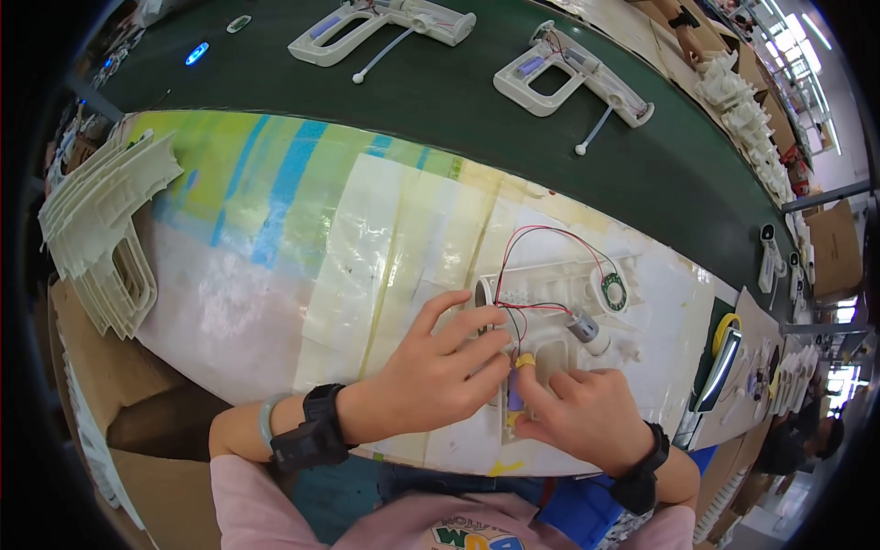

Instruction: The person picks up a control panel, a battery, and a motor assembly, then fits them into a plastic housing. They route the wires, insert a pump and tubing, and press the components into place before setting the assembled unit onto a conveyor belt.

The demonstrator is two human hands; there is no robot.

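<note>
A white plastic housing half lies on the work surface in front of me, its inside facing up. Red and black wires loop over it to a round green circuit board at its right. A small silver motor rests in the middle. My left hand holds the housing's left side, fingers bent over the edge near the wires; its thumb is hidden. In the handle sits a purple battery. My right hand closes on it with thumb and forefinger; yellow material shows at the forefinger's tip.
Two similar open housings with wires lie on the green belt beyond. Stacked white shells stand at the left over a cardboard box. A dark-screened device and yellow tape roll are at the right.
</note>
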